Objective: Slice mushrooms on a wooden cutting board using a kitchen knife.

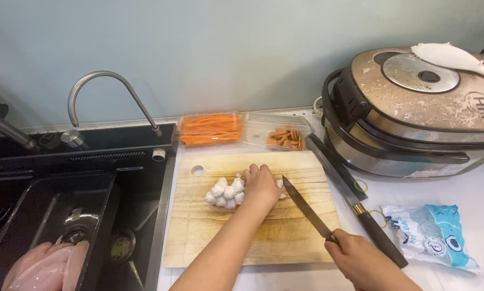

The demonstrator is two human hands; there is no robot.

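The left hand (261, 185) lies curled over small white round fish balls (226, 193) on the pale wooden cutting board (209, 237). The right hand (360, 261) grips a long steel knife (306, 209), angled just right of them.

A home kitchen: black sink (53, 215) with tap (110, 91); rice cooker (414, 113); wooden chopping board (253, 237).

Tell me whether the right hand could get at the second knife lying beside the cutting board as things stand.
Probably yes, once freed. The right hand is closed on a knife over the cutting board, so it is occupied. The second knife lies uncovered on the counter just right of the board, its dark handle close to that hand.
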